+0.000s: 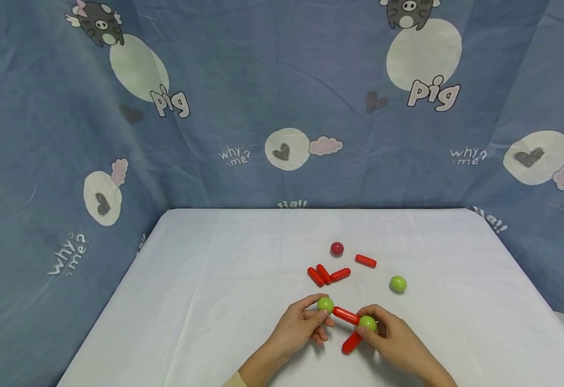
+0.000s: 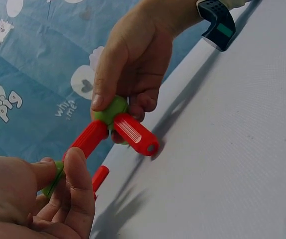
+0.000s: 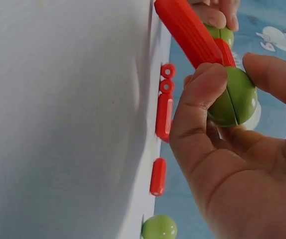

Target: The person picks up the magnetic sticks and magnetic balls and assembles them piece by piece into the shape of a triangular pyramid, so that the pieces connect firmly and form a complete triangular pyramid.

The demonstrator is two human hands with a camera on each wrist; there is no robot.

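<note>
White-covered table (image 1: 223, 301): action seen well off far edge, toward near one. Left hand (image 1: 297, 325), right hand (image 1: 394, 337): both curled into pinch. Red rod (image 1: 346, 315) bridged between, second red rod (image 1: 351, 343) angled out toward near edge. Green ball (image 1: 326, 305) gripped by left, second green ball (image 1: 368, 323) by right; seating depth can't be told. Best pressed straight along bridging rod, no twist.

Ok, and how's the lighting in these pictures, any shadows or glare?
Head view: bright white tabletop, soft shadows near the left hand and right hand, a glint on the dark red ball; left wrist view: long shadows on the tabletop, pale streaks, probably glare, on the free-ended red stick; right wrist view: grayer tabletop.
</note>
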